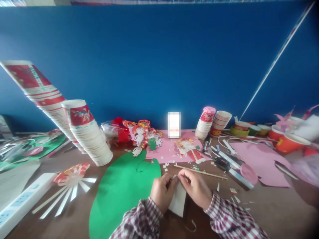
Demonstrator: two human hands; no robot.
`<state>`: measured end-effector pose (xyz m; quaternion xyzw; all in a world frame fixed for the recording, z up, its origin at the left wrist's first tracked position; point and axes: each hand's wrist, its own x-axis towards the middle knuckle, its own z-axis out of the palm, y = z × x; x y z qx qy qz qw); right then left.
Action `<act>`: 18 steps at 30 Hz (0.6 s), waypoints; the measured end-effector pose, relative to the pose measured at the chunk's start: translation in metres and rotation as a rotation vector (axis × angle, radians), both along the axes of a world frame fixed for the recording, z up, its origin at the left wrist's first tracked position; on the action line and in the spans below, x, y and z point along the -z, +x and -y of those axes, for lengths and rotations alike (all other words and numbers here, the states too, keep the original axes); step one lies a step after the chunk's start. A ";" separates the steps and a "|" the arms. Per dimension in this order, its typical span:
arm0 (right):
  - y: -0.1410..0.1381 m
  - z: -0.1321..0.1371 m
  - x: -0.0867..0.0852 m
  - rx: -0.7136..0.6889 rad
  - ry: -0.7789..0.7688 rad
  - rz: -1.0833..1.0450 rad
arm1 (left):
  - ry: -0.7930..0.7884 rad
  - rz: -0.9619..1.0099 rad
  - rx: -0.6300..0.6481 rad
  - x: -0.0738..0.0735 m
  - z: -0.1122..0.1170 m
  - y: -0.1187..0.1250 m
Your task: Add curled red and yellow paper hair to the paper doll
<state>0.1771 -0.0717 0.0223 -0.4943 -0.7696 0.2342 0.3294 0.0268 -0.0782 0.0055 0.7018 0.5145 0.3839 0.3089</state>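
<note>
My left hand and my right hand meet low in the middle of the view, both pinching the top edge of a small white piece of paper that hangs down between them. Both hands' fingers are closed on it. A large green paper shape lies on the brown table just left of my left hand. A thin wooden stick lies just beyond my fingers. Small paper scraps are scattered to the right.
Tall tilted stacks of paper cups stand at left. Pink paper with cut-out figures lies behind. Scissors and pens, more cups and bowls sit right. A white power strip is at lower left.
</note>
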 end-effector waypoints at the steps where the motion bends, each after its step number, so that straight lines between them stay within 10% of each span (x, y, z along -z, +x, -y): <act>1: 0.000 0.000 0.000 -0.017 -0.015 -0.014 | 0.000 0.004 -0.007 0.000 0.000 0.000; 18: 0.006 -0.003 -0.001 -0.028 -0.137 -0.218 | 0.103 0.001 -0.119 0.003 -0.003 -0.001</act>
